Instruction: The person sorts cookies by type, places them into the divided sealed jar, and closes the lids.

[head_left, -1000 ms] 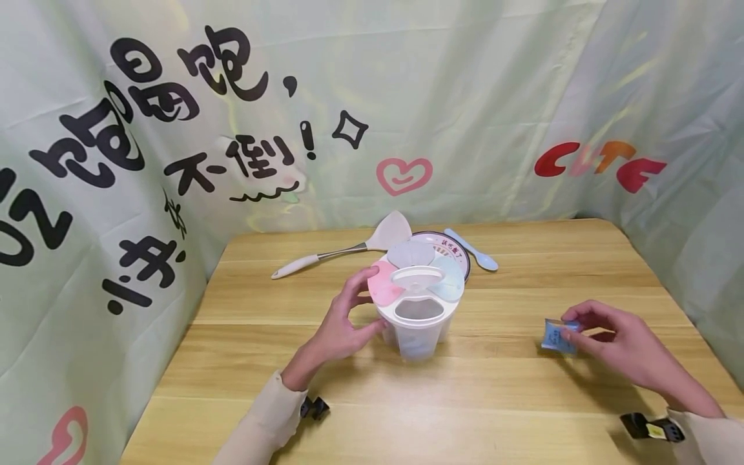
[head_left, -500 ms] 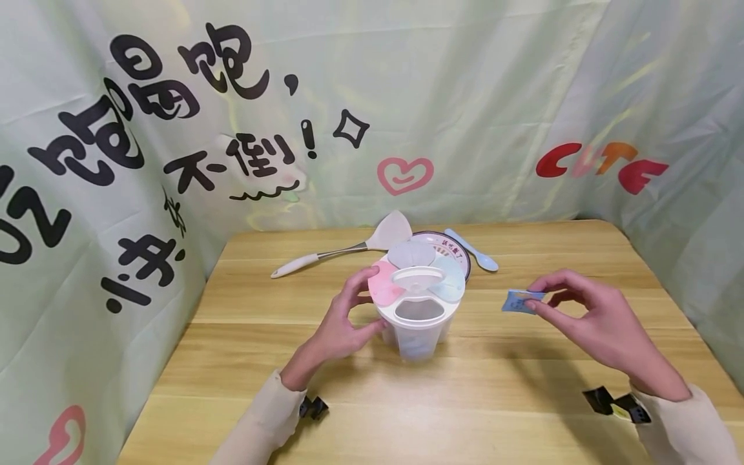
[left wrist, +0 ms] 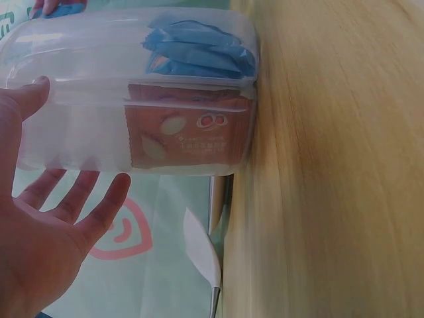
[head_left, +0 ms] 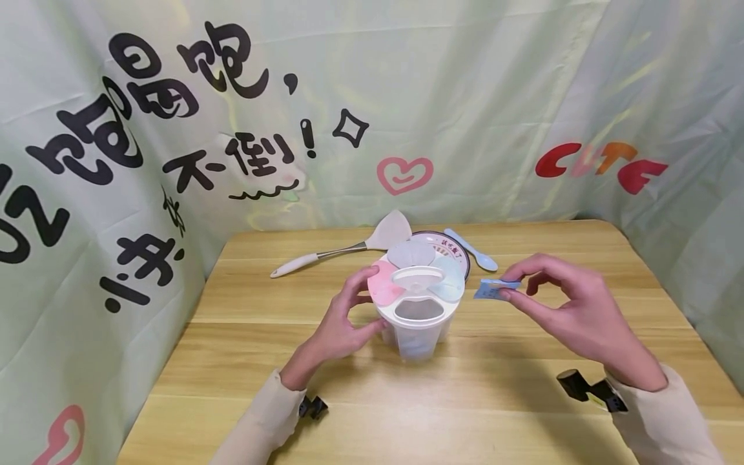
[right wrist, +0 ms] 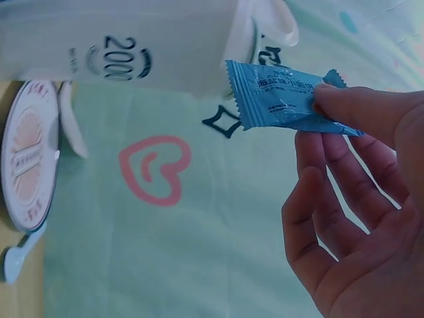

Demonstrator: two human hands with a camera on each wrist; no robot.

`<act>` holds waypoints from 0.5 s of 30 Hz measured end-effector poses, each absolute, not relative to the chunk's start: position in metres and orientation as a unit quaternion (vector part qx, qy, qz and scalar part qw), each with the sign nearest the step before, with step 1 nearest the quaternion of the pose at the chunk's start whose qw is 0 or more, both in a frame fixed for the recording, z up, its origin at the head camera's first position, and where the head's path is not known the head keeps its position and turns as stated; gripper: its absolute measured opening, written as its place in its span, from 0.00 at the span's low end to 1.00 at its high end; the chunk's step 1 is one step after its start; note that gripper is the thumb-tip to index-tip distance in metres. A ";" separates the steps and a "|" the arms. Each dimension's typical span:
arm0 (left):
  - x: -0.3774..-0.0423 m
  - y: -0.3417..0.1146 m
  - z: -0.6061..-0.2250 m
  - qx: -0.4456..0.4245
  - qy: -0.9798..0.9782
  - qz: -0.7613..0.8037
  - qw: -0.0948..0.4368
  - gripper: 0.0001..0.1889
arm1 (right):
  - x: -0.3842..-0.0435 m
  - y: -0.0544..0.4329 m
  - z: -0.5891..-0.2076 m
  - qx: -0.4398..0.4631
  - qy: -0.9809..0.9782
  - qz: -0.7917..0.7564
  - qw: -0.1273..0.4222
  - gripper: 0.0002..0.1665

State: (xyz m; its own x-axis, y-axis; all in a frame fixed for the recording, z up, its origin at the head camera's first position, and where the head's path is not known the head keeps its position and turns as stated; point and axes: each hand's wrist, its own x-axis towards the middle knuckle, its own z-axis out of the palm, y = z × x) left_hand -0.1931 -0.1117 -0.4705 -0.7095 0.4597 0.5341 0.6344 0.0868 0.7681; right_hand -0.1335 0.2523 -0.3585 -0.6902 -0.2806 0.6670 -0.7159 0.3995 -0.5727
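A clear plastic storage container [head_left: 420,339] with separate compartments stands on the table. Its pink, grey and pale blue lids are down, while the white front lid [head_left: 418,279] is flipped up over an opening. My left hand [head_left: 343,323] holds the container's left side, thumb in front and fingers behind. Through its wall, the left wrist view shows blue packets [left wrist: 199,50] and a reddish-brown packet [left wrist: 192,129]. To the right of the container, my right hand [head_left: 572,307] pinches a small blue snack packet [right wrist: 281,96] between thumb and fingers, raised above the table.
Behind the container, a round plate [head_left: 459,248] with a dark rim is partly hidden. A white spatula [head_left: 299,263] lies to its left and a light blue spoon [head_left: 485,260] to its right. A printed curtain [head_left: 465,97] hangs around the table.
My right hand has lifted the blue snack packet and carried it leftward, close to the container. My left hand and the container have stayed in place.
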 end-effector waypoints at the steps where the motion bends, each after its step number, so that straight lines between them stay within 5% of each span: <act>1: -0.193 -0.112 -0.471 -0.374 -0.733 -0.563 0.078 0.46 | -0.133 0.250 -0.357 0.313 -0.799 0.454 0.241 0.30; 15: -0.193 -0.111 -0.470 -0.370 -0.736 -0.562 0.076 0.46 | -0.138 0.225 -0.346 0.356 -0.732 0.523 0.253 0.12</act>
State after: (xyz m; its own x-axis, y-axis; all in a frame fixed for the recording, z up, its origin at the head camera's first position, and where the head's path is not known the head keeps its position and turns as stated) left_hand -0.1931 -0.1113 -0.4699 -0.7149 0.4587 0.5277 0.6301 0.0955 0.7706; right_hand -0.1383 0.2246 -0.3464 -0.6186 -0.2573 0.7424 -0.7857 0.1988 -0.5858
